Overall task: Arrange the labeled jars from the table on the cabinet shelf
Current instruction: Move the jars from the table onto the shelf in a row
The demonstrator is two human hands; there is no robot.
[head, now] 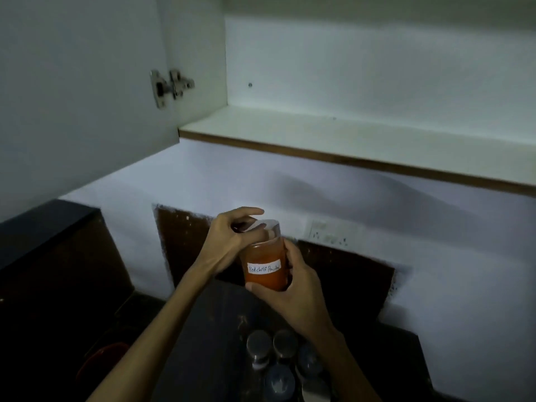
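While both hands hold chilli jar (265, 264), shelf (348, 140) above, jars (278, 358) below.

Two bare forearms, slim and long, entering from lower edge. No sleeves, cuffs, gloves, watch, bands or rings in view. Left hand (232, 236): slender fingers, knuckles and tendons showing across back. Right hand (293, 282): broad back visible, thumb short-nailed. Nails plain, unpainted as far as dim light allows. Skin unmarked.
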